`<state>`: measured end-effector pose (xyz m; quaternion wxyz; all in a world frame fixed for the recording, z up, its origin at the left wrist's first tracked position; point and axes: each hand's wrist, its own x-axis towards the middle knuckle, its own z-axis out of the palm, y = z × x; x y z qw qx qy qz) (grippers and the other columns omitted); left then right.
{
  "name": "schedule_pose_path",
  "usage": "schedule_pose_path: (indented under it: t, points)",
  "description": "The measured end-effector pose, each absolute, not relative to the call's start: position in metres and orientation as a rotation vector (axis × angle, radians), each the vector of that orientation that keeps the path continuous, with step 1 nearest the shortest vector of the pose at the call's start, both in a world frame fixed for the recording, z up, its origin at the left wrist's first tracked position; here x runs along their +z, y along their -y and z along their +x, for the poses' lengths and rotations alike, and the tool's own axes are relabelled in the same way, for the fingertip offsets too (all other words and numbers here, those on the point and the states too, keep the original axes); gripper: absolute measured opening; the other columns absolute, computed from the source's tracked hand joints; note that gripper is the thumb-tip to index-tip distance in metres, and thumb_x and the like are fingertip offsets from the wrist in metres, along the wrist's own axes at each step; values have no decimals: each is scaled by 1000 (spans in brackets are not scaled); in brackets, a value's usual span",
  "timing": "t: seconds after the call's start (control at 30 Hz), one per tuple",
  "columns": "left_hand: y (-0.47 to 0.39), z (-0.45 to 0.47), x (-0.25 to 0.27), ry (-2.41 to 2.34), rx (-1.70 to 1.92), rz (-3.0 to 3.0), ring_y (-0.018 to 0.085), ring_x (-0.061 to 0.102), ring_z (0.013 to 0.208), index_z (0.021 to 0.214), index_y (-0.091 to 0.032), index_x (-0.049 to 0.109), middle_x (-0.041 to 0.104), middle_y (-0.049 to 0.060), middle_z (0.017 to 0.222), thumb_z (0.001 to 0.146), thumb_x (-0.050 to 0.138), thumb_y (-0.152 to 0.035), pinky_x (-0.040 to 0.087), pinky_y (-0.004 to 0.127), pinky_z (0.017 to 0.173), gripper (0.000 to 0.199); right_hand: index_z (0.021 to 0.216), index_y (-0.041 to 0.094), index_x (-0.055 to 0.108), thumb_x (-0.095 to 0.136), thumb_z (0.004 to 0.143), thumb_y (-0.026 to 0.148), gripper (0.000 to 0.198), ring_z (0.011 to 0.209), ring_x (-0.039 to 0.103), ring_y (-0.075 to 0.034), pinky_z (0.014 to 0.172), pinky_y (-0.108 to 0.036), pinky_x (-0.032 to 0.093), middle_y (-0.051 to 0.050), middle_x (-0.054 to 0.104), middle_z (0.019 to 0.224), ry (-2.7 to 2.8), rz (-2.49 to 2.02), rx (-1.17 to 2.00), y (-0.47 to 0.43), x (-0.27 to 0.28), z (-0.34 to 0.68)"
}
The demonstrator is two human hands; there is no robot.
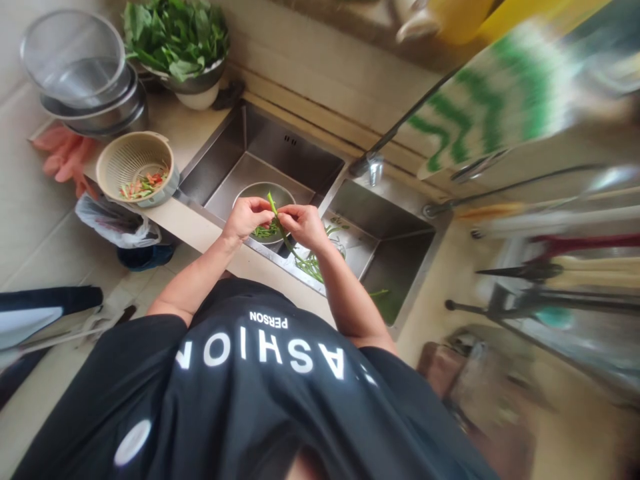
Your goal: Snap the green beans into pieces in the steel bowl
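Note:
Over the left basin of the metal sink (pixel 285 141), both hands pinch one green vegetable stem (pixel 271 201). My left hand (pixel 246 217) grips it near its upper end, fingertips pressed together. Close beside it, almost touching, my right hand (pixel 303 225) is closed on the same stem, whose lower part hangs down past the fingers. Beneath the hands sits a round bowl (pixel 256 190) with short green pieces (pixel 267 231) in it. Long green stems (pixel 311 268) lie to the right, by the other basin, partly hidden by my right forearm.
Left of the sink stand a beige colander (pixel 107 163) with red and green scraps, stacked metal bowls (pixel 95 119) and pink gloves (pixel 65 152). Behind is a bowl of leafy greens (pixel 177 40). A faucet (pixel 373 167) rises between the basins; a green-striped cloth (pixel 493 100) hangs right.

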<state>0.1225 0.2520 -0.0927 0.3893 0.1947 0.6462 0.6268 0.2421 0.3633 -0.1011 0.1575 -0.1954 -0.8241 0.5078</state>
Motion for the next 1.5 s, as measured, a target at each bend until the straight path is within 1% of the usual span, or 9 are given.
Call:
schedule_pose_path:
  t: [0.13, 0.23, 0.43, 0.63, 0.8, 1.03, 1.2, 1.3, 1.5]
  points:
    - [-249, 123, -95, -1837, 1465, 708, 10, 59, 51, 71, -11, 72, 67, 0, 59, 56, 68, -18, 48, 20, 51, 16, 81, 15, 73, 56, 82, 26, 20, 64, 52, -13, 63, -25, 39, -2, 65, 69, 2416, -428, 1284, -370, -99, 243]
    - [-247, 125, -95, -1876, 1407, 790, 11, 61, 53, 70, -12, 72, 67, 1, 58, 59, 68, -19, 48, 20, 52, 14, 75, 16, 71, 56, 80, 20, 16, 65, 53, -13, 65, -26, 40, -3, 64, 69, 2481, -374, 1100, -371, -98, 241]
    - [-250, 126, -89, -1759, 1567, 680, 10, 61, 52, 74, -10, 70, 69, 1, 63, 59, 75, -27, 51, 21, 53, 23, 79, 14, 71, 54, 83, 17, 18, 63, 52, -13, 63, -25, 40, -4, 63, 70, 2498, -318, 949, -369, -100, 242]
    - [-252, 127, -87, -1770, 1625, 736, 10, 60, 55, 70, -12, 68, 68, 0, 63, 58, 73, -24, 49, 20, 53, 18, 80, 16, 71, 53, 85, 18, 20, 65, 53, -13, 62, -25, 39, -5, 63, 73, 2537, -348, 855, -362, -96, 243]
    - [-253, 129, -88, -1796, 1667, 759, 9, 58, 56, 69, -13, 67, 66, -2, 62, 58, 69, -21, 48, 19, 54, 14, 78, 15, 71, 54, 83, 19, 19, 63, 53, -13, 62, -25, 39, -5, 64, 71, 2433, -474, 917, -354, -96, 239]
    - [-252, 126, -86, -1697, 1589, 639, 8, 54, 45, 70, -14, 65, 61, -3, 54, 58, 68, -23, 47, 20, 47, 15, 79, 14, 72, 52, 80, 22, 22, 55, 44, -10, 57, -25, 35, 2, 56, 57, 2371, -558, 1361, -362, -90, 243]
    - [-249, 124, -82, -1867, 1436, 809, 10, 56, 48, 70, -13, 68, 63, -1, 56, 59, 68, -22, 44, 19, 48, 14, 83, 16, 71, 56, 84, 26, 18, 66, 51, -13, 66, -27, 41, -4, 64, 75, 2414, -387, 1157, -369, -87, 244]
    - [-247, 125, -81, -1980, 1370, 962, 11, 58, 53, 70, -13, 70, 66, 0, 58, 63, 68, -23, 45, 20, 51, 13, 78, 16, 71, 54, 85, 22, 19, 65, 52, -14, 65, -27, 40, -4, 61, 72, 2502, -317, 1048, -370, -86, 241]
    - [-247, 127, -76, -1975, 1382, 969, 11, 57, 53, 68, -13, 70, 65, 0, 56, 63, 66, -22, 44, 20, 51, 11, 72, 16, 70, 53, 78, 16, 18, 63, 51, -13, 62, -26, 38, -4, 61, 69, 2512, -333, 972, -368, -84, 237]
